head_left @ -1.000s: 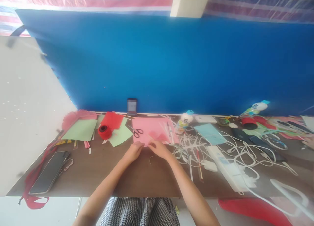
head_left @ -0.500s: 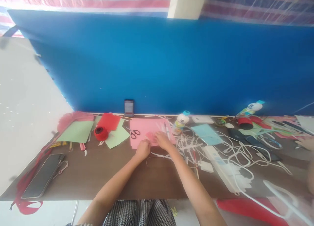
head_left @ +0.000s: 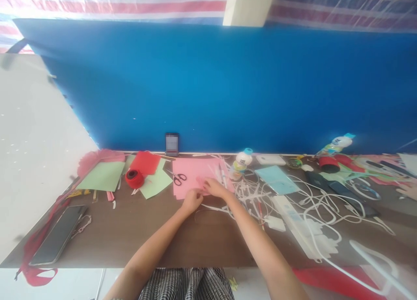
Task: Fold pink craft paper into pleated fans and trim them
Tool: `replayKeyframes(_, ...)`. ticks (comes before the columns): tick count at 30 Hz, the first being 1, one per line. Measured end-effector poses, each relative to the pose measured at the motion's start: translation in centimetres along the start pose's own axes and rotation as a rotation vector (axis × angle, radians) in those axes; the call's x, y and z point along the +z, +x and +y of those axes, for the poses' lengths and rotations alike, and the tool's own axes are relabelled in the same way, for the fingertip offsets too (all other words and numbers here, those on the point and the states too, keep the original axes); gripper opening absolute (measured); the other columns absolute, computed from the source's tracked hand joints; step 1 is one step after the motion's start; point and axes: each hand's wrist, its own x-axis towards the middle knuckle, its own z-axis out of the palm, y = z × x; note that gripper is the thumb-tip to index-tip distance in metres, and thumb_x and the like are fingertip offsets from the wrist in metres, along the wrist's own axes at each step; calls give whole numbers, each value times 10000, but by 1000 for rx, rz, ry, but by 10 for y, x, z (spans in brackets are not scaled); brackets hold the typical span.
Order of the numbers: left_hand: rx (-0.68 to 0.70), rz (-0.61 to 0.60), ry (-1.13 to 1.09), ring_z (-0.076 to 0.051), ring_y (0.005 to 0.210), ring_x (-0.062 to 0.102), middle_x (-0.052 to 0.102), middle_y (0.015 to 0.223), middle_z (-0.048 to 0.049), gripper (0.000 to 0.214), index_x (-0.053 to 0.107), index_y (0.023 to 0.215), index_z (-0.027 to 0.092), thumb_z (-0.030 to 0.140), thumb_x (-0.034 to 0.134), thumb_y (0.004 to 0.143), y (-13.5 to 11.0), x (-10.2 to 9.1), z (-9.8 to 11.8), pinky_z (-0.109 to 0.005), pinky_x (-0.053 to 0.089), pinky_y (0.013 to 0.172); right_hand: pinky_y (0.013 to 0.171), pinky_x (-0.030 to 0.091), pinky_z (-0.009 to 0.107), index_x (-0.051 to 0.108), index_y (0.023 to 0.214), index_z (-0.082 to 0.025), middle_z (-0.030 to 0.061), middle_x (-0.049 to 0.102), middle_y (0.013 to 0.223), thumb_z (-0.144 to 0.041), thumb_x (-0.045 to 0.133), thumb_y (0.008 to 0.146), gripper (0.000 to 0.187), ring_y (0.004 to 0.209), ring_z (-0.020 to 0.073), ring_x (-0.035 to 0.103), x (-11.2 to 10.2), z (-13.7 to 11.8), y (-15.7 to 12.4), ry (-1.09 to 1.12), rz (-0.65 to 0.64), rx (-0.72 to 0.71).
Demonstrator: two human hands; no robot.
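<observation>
Pink paper sheets (head_left: 185,167) lie in front of me on the table. Over their near edge my right hand (head_left: 215,188) has its fingers closed on a small crumpled pink piece (head_left: 200,179), which looks thin and is partly hidden. Just left of it and nearer to me, my left hand (head_left: 193,200) is closed in a pinch; what its fingers hold is too small to make out. Black-handled scissors (head_left: 179,179) rest on the pink sheets, left of both hands. Right of the sheets stands a small bottle with a blue cap (head_left: 241,161).
Tangled white cables (head_left: 252,193) and a power strip (head_left: 295,226) spread to the right. A red spool (head_left: 134,178), green paper (head_left: 102,176) and a large phone (head_left: 60,235) lie left. Another person's hand (head_left: 408,190) shows at the right edge. A blue panel (head_left: 208,87) stands behind.
My left hand has drawn slightly towards me. My right hand has shifted a little to the left and down, near it, still at the pink piece.
</observation>
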Motion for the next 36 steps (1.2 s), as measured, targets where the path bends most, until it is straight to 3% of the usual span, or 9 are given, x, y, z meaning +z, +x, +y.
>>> replayKeyframes(5,-106,68,-264,-204,876,610,670,976,-80,229,693,824,147,185,484,739,-3,-7,0,-338,467,800,606,375,244,483,679,-171,-17,523,668,-186,390,746,116,633,119,482,-5,-2,-5,146,78,-5)
replayKeyframes(11,-331,168,-859,-243,998,579,671,977,-104,193,701,763,127,265,659,634,-2,-19,3,-404,424,913,707,437,300,531,739,-159,24,586,765,-282,424,778,168,742,145,567,-4,-18,-12,318,148,-19)
replayKeyframes(16,-326,178,-1037,-238,993,588,666,970,-144,246,685,800,78,262,662,638,-6,-28,4,-396,422,929,728,468,318,541,741,-153,28,608,753,-346,527,752,194,746,152,603,7,-37,-19,733,195,70)
replayKeyframes(19,-325,195,-1109,-248,1008,582,663,971,-154,234,678,792,65,236,669,633,-10,-34,2,-403,408,949,772,462,333,580,776,-143,45,633,794,-366,575,725,229,806,169,602,12,-48,-23,844,198,77)
replayKeyframes(29,-346,233,-1270,-230,1014,580,681,860,-104,81,632,681,94,169,625,652,-19,-49,-2,-369,401,971,782,458,351,632,918,-150,41,650,819,-371,631,679,325,836,188,588,24,-72,-27,922,193,36)
replayKeyframes(36,-268,45,-1203,-243,998,583,659,962,-146,272,649,807,72,299,677,659,-26,-65,14,-374,414,931,741,467,335,617,861,-156,37,635,791,-457,630,662,361,789,180,589,36,-70,-27,940,254,44)
